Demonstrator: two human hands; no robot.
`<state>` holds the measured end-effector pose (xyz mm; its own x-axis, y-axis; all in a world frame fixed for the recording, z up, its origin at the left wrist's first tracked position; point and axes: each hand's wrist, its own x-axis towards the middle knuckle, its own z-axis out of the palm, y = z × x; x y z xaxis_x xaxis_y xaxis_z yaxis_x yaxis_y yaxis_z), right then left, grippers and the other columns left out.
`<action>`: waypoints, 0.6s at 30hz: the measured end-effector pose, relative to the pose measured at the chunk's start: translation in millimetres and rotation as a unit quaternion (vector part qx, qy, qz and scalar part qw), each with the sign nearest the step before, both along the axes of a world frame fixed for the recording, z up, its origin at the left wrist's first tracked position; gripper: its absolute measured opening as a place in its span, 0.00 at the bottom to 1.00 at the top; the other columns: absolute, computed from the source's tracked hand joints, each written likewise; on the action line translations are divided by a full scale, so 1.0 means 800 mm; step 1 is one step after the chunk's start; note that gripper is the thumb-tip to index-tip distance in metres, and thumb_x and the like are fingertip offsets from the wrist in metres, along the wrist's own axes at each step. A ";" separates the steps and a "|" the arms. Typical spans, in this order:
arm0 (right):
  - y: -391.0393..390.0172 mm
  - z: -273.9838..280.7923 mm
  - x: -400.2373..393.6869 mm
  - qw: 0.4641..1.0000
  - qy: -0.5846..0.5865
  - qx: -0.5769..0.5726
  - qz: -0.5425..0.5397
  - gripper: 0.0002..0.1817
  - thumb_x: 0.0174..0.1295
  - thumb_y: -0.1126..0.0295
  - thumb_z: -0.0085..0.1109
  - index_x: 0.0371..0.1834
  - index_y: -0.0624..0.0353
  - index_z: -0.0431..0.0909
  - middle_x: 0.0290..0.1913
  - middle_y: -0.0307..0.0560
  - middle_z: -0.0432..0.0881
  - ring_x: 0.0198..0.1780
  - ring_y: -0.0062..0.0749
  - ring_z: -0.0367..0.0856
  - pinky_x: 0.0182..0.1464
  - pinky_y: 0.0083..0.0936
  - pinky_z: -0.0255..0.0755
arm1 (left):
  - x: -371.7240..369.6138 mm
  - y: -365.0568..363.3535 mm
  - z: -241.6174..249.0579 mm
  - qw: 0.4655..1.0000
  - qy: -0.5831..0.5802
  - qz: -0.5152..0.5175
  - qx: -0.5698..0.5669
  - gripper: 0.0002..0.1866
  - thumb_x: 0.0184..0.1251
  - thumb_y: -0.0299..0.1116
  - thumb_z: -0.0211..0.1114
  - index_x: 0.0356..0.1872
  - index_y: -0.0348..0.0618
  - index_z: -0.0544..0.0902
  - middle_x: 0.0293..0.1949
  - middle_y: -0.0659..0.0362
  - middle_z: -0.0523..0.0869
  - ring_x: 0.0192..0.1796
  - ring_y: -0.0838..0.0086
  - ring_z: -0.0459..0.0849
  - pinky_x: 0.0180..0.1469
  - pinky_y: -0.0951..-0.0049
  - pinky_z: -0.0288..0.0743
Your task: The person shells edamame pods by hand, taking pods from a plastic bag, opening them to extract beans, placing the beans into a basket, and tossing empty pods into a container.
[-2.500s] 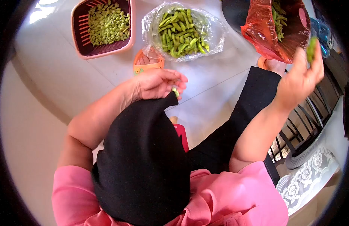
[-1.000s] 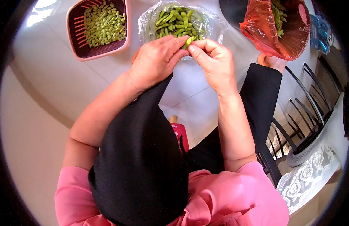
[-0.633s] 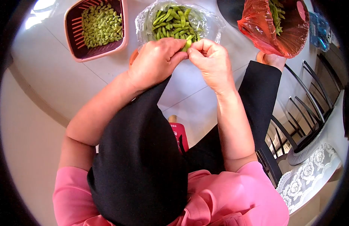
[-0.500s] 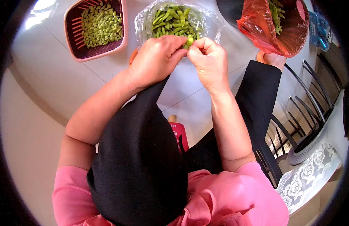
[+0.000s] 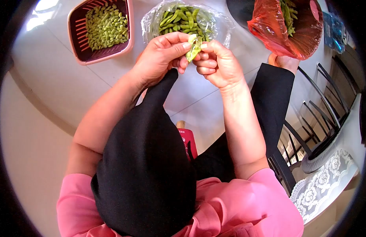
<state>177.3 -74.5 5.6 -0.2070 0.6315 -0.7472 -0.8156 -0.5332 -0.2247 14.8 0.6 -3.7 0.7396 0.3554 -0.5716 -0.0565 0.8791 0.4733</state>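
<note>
Between my two hands is a split-open green soybean pod, its pale inside showing. My left hand pinches one side of it with thumb and forefinger, and a pale bean shows at the thumb tip. On the other side, the thumb and fingers of my right hand are closed on the pod's edge. Just beyond my hands, whole pods lie in a clear plastic bag. Shelled green beans fill much of a pink basket at the upper left.
A red plastic bag with green pods or husks inside stands at the upper right, near my foot. Black chair or rack bars and a lace-patterned cover are at the right. A red package lies between my legs.
The pod has gone from closed to split open, with its inside turned up to view. My left hand has rolled outward, and both hands' fingers now show more.
</note>
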 end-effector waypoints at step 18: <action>-0.011 0.014 -0.034 0.946 -0.308 0.071 0.071 0.05 0.62 0.73 0.55 0.36 0.64 0.77 0.28 0.39 0.79 0.25 0.14 0.73 0.24 0.12 0.67 | 0.002 -0.002 -0.005 0.994 0.080 0.070 0.001 0.06 0.65 0.30 0.57 0.38 0.39 0.77 0.28 0.64 0.77 0.28 0.83 0.72 0.31 0.83 0.69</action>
